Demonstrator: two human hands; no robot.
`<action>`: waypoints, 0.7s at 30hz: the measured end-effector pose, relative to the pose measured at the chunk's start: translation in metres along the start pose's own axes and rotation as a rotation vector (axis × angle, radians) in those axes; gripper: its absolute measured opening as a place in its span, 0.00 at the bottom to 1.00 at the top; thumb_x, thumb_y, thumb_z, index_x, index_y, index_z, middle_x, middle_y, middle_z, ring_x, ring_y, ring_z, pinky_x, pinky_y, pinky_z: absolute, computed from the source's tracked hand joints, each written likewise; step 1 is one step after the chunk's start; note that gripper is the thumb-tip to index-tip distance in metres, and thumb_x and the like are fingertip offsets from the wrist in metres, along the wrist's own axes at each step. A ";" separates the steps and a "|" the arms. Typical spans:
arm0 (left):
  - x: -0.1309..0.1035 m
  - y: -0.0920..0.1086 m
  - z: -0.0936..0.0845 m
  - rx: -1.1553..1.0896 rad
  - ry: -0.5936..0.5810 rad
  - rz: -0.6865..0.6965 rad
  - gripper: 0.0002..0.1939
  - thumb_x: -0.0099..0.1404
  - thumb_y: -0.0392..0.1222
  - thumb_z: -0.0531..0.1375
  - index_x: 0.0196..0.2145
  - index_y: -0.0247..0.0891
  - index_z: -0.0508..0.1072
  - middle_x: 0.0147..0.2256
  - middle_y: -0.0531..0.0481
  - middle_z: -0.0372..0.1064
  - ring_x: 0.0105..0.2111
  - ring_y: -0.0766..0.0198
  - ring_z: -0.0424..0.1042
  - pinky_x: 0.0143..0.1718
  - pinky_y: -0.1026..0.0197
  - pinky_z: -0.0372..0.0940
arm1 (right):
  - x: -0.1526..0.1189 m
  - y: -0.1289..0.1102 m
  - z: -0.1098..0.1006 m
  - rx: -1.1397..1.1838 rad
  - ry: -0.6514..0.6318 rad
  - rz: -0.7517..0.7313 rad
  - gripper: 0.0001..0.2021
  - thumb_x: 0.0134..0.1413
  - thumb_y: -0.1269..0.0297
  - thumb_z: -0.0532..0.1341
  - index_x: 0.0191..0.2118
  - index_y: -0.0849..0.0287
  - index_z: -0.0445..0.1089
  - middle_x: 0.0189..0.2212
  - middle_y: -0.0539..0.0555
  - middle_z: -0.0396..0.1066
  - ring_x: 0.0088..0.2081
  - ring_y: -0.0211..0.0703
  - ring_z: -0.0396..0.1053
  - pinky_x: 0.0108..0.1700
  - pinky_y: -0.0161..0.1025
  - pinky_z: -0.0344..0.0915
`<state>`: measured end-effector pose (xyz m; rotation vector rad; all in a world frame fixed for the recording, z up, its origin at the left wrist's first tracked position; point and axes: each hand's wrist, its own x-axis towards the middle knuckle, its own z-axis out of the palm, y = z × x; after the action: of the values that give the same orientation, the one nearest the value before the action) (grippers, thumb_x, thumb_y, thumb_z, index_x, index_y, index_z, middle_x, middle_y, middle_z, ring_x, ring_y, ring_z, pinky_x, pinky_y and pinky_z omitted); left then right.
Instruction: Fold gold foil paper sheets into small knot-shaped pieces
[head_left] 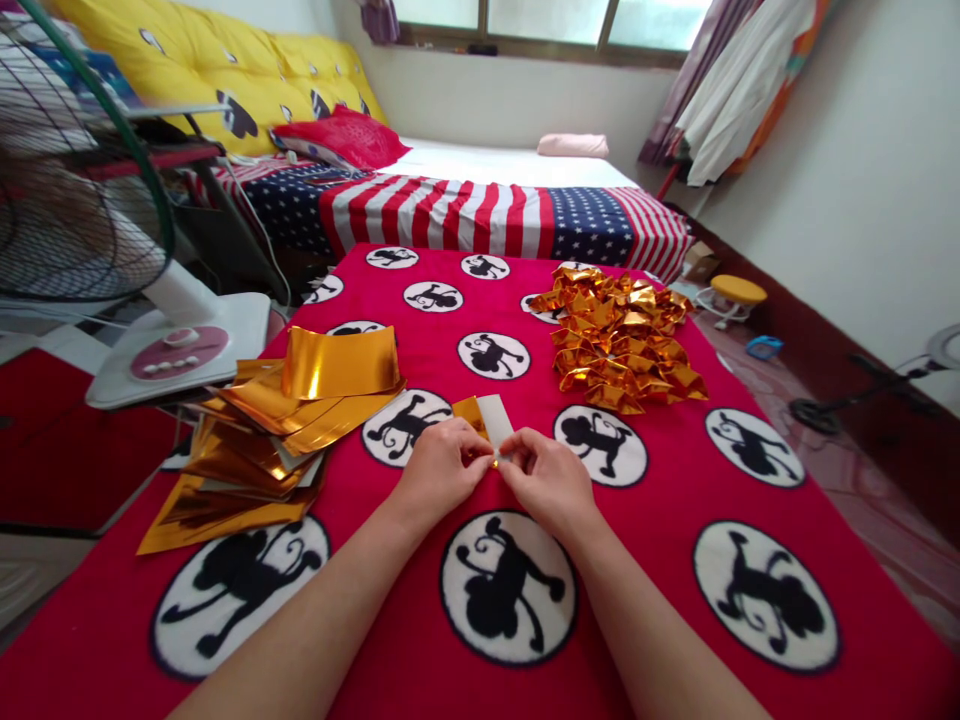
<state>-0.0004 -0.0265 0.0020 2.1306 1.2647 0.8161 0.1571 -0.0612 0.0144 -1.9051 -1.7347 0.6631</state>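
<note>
Between my two hands is a sheet of gold foil paper, partly folded so that its white back and a strip of gold show. My left hand pinches its near end from the left. From the right, my right hand pinches the same end, and the fingertips nearly meet there. To the left lies a loose stack of flat gold foil sheets. A heap of folded gold foil pieces sits on the far right of the red cloth with monkey prints.
A white fan with a green-rimmed cage stands at the left, close to the sheets. Beyond the table is a bed with a flag-patterned cover. A yellow stool stands on the floor at right.
</note>
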 end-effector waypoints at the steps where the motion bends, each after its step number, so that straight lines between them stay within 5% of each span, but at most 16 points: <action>1: 0.000 0.000 0.000 0.003 0.003 -0.001 0.07 0.56 0.31 0.63 0.29 0.39 0.81 0.29 0.49 0.73 0.31 0.64 0.70 0.34 0.61 0.64 | 0.000 0.000 0.001 -0.008 0.007 0.001 0.05 0.48 0.65 0.61 0.34 0.52 0.73 0.23 0.43 0.72 0.27 0.37 0.68 0.28 0.33 0.53; 21: -0.004 -0.001 0.001 -0.042 0.039 0.017 0.11 0.57 0.27 0.59 0.29 0.39 0.79 0.30 0.49 0.72 0.32 0.64 0.71 0.36 0.61 0.65 | -0.002 0.003 0.005 -0.065 0.037 -0.079 0.06 0.48 0.69 0.60 0.31 0.52 0.73 0.26 0.46 0.73 0.28 0.37 0.68 0.30 0.33 0.55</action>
<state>-0.0020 -0.0299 0.0000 2.1042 1.2405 0.8881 0.1562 -0.0637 0.0090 -1.8688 -1.8182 0.5453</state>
